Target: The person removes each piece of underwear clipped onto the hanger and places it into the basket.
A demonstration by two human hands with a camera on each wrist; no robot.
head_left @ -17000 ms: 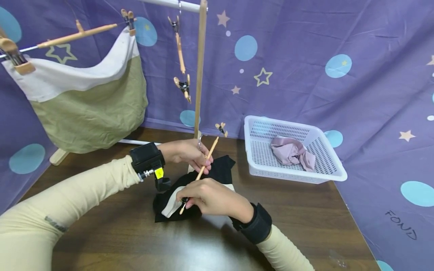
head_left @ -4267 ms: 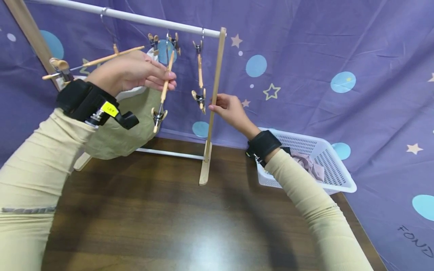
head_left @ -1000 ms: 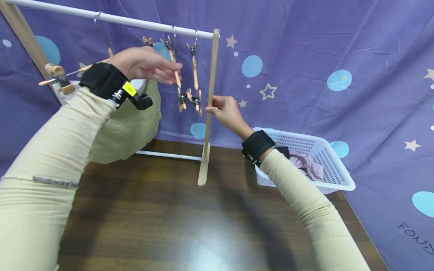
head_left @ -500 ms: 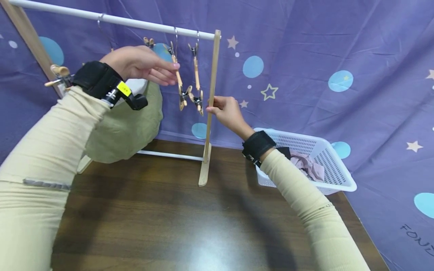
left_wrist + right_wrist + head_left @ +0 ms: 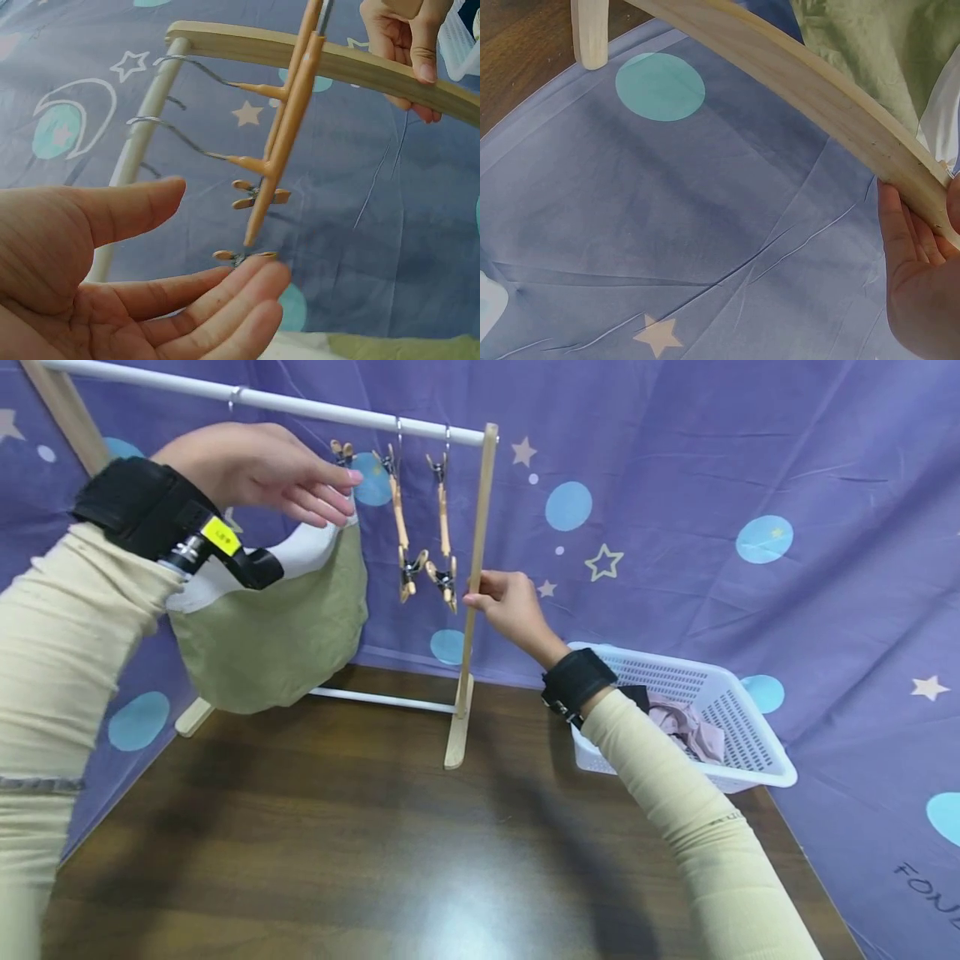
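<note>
My left hand (image 5: 277, 477) is raised in front of the rack with its fingers loosely extended and nothing in its grasp. Just right of it, a wooden clip hanger (image 5: 400, 518) hangs from the white rail (image 5: 322, 407), beside a second clip hanger (image 5: 444, 518). The left wrist view shows the nearer hanger (image 5: 289, 127) just beyond the fingertips, apparently apart from them. My right hand (image 5: 513, 610) pinches the rack's right wooden post (image 5: 482, 518) between thumb and fingers. An olive and white garment (image 5: 277, 647) is clipped to another hanger at left, partly hidden behind my left hand.
At the right, a white plastic basket (image 5: 765, 752) holds a pink cloth (image 5: 690, 727) and a black cloth (image 5: 636, 695), partly behind my right forearm. The rack's wooden foot (image 5: 456, 747) stands on the brown table (image 5: 360, 827). A purple curtain (image 5: 675, 460) backs everything.
Earlier, both hands held a hanger over a black garment on the table; that hanger now hangs on the rail and black cloth is in the basket. My left hand has let go, moving left.
</note>
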